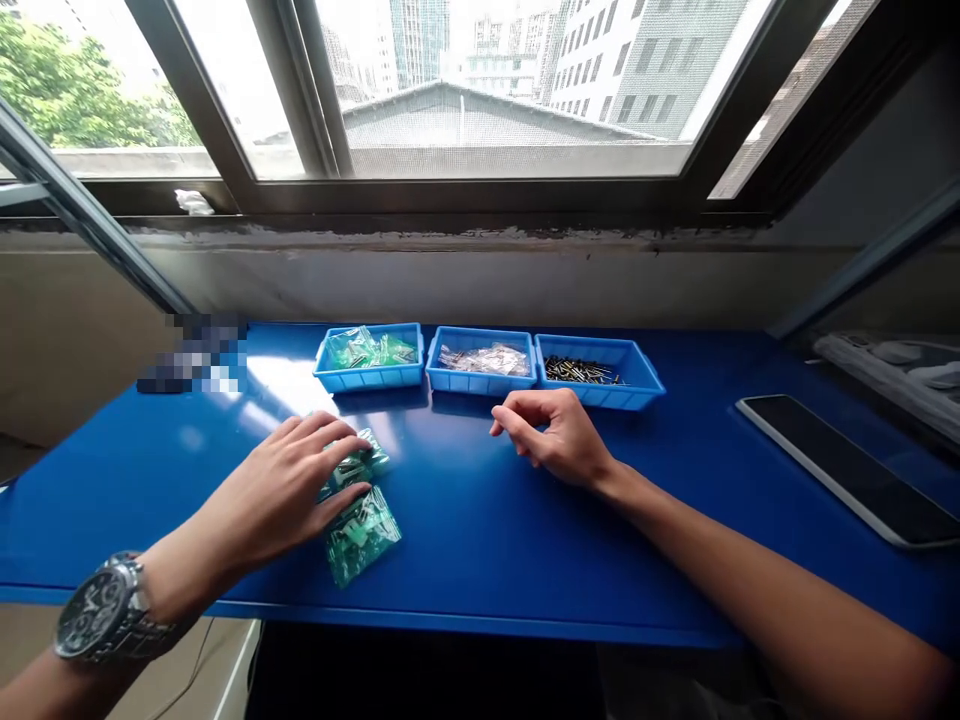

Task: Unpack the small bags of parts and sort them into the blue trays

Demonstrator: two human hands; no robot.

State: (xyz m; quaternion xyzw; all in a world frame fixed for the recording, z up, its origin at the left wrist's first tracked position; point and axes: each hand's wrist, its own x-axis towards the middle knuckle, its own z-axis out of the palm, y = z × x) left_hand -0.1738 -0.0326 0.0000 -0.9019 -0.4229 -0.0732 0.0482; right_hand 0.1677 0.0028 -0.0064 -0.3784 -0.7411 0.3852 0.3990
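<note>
Wristwatch point(101, 608); left hand point(281, 490) spread over bags point(360, 535) near table edge point(450, 620); right hand point(551, 435) curled, empty.

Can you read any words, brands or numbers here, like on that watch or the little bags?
Nothing here can be read.
Wristwatch dial: marks too small to read.
Green plastic bag by the left hand: too blurred to tell.
Pixelated patch on the blue table: blurred out.

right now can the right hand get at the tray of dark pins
Probably yes: the right hand rests just in front of the blue tray of dark metal pins, and nothing shows between them.
</note>
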